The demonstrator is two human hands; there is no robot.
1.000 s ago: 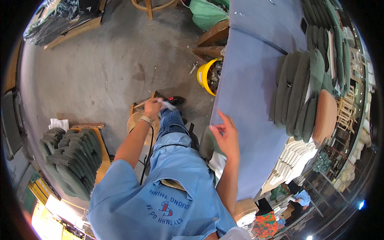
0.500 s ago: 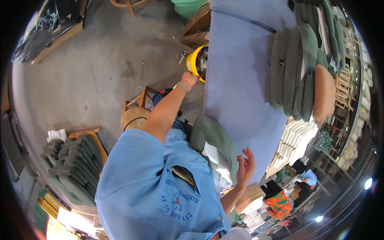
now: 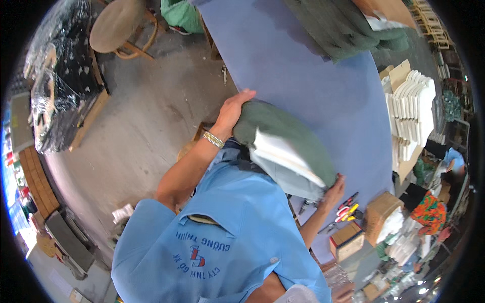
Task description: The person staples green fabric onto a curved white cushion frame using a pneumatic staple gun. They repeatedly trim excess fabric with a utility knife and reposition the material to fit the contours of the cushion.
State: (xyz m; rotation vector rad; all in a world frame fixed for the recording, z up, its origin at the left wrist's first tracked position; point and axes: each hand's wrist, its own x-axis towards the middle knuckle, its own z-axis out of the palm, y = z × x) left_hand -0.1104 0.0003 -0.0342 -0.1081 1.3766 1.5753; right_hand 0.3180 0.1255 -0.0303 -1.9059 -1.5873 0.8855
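Two bare hands held one green upholstered cushion (image 3: 295,136), one at each end. The left hand (image 3: 231,115) gripped the far-left end, a digit poking out over the table; the wrist above it wore a metal bracelet (image 3: 213,139). The right hand (image 3: 333,191) was closed on the near-right end, part of it hidden behind the cover. The cushion sat at the left edge of the blue-grey table (image 3: 358,111), tilted, its white underside facing the wearer's blue shirt (image 3: 161,242); whether it rested on the tabletop, couldn't tell.

Step in hand, as judged: two-handed holding and positioning of the cushion. Turning or setting it down would call for both ends supported together, and room at the table edge.

Just beside the right hand, on the near part of the table, lay red-handled pliers (image 3: 345,207) and a yellow-handled tool (image 3: 347,212); a small box (image 3: 347,241) stood nearer, a larger cardboard box (image 3: 380,209) to its right. Far right: more green cushions (image 3: 328,30). Beyond the right edge: stacked white pads (image 3: 413,103). Far left: a round stool (image 3: 117,25) and a plastic-wrapped bundle (image 3: 65,93).
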